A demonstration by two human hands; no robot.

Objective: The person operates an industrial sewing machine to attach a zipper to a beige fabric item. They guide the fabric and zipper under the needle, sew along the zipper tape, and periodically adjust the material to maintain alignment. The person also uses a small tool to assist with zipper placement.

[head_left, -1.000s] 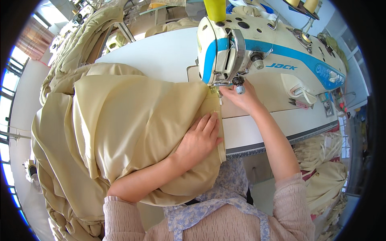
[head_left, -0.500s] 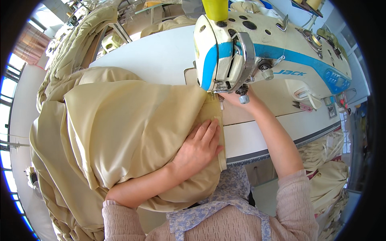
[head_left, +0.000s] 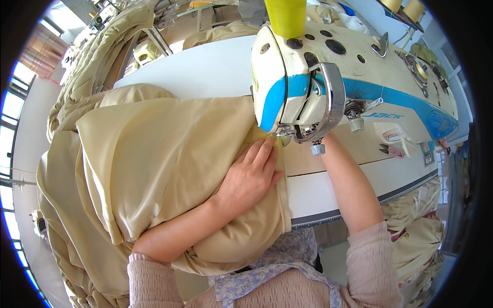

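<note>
Beige satiny cloth across white counter, long edge beneath white-and-blue sewing machine; seemingly mid-seam, nearer stretch apparently unsewn, finished part hidden. Left hand flat on cloth; right hand behind machine, grip unclear.

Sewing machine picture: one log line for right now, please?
left hand: on beige fabric | right hand: hidden behind sewing machine

your right hand is mostly hidden behind the sewing machine; the upper edge crops the yellow cup.
</note>
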